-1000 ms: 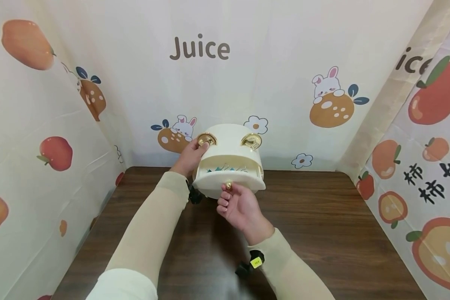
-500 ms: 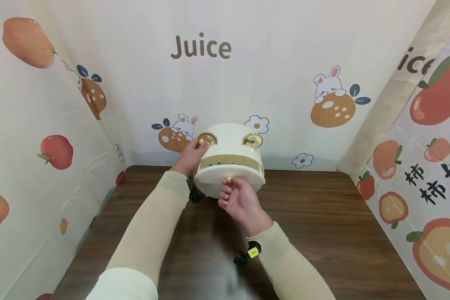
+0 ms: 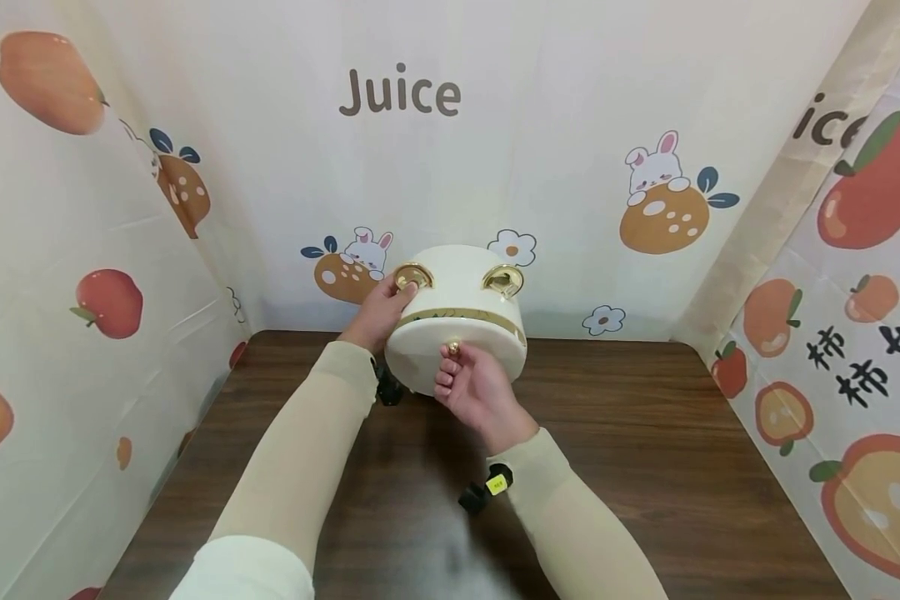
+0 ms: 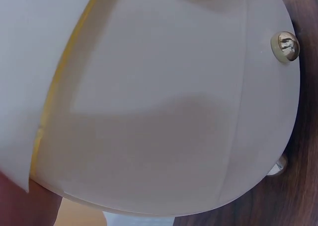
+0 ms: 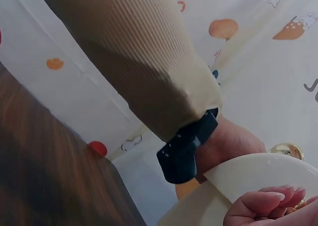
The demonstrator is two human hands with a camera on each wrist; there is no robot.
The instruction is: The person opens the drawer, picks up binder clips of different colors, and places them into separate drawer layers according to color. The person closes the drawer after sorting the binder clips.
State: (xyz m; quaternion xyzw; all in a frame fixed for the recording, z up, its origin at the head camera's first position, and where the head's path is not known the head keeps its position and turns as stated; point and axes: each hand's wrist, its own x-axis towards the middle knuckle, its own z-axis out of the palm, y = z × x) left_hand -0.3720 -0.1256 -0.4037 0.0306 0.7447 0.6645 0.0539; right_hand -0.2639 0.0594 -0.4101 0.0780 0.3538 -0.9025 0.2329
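Observation:
A cream box [image 3: 457,292] with two gold round eye-like ornaments stands at the back of the table. My left hand [image 3: 382,312] grips its left side, thumb by the left gold ornament [image 3: 414,277]. My right hand [image 3: 480,396] pinches the small gold knob [image 3: 454,347] on the rounded front panel [image 3: 416,354]. Above that panel a thin gap remains, with bits of teal showing inside. Up close in the left wrist view, the front panel [image 4: 149,62] has a yellowish strip along its upper edge. Curled fingers [image 5: 258,206] show at the knob in the right wrist view.
The dark wood table [image 3: 615,450] extends in front of the box. A printed cloth [image 3: 570,192] hangs close behind it, with more cloth at both sides. Short gold feet [image 4: 285,47] show at the box's base. Each wrist wears a black camera, the right one [image 3: 474,498] low over the table.
My right hand has moved the front panel up and in toward the box. The opening has narrowed, and the teal clips inside are mostly hidden. My left hand stays put.

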